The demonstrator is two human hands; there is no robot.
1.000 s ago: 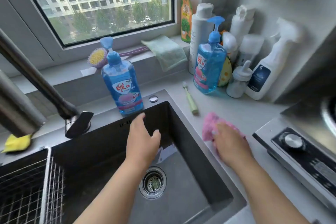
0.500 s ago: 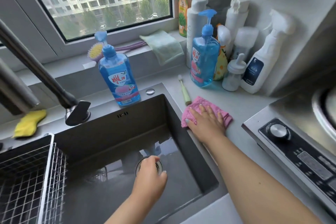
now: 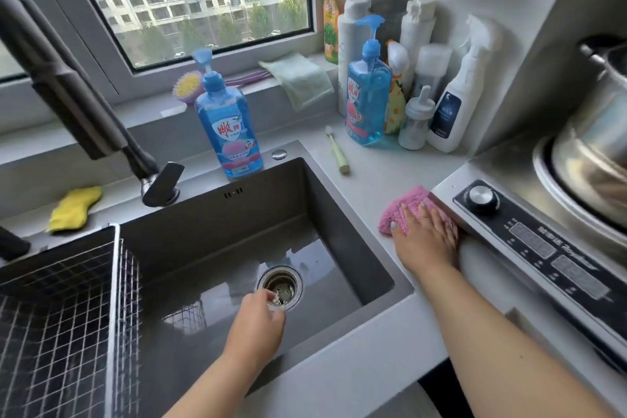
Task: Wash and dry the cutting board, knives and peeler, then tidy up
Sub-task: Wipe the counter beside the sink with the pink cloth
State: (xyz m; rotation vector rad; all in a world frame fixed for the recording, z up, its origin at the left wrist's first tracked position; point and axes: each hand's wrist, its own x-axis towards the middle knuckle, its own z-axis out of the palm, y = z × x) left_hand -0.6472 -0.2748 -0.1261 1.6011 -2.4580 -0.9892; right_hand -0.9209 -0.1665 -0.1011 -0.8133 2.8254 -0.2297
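Note:
My left hand (image 3: 256, 319) is down in the grey sink (image 3: 217, 214). Its fingertips are curled at the near rim of the drain strainer (image 3: 283, 283) and pinch it. A thin film of water lies on the sink floor around the drain. My right hand (image 3: 425, 243) lies flat with straight fingers on a pink cloth (image 3: 403, 202), pressing it onto the white counter against the side of the stove (image 3: 529, 241). No cutting board, knife or peeler is in view.
A wire basket (image 3: 61, 299) hangs in the sink's left part. The faucet (image 3: 101, 119) reaches over from the left, with a yellow sponge (image 3: 74, 209) behind it. A blue soap bottle (image 3: 227, 132), a toothbrush (image 3: 337, 153) and several bottles (image 3: 369, 95) stand behind the sink. A steel pot (image 3: 597, 153) sits on the stove.
My right hand slid the pink cloth rightward from the sink's edge to the stove's side. My left hand dropped from the sink's back wall to the drain and stays there.

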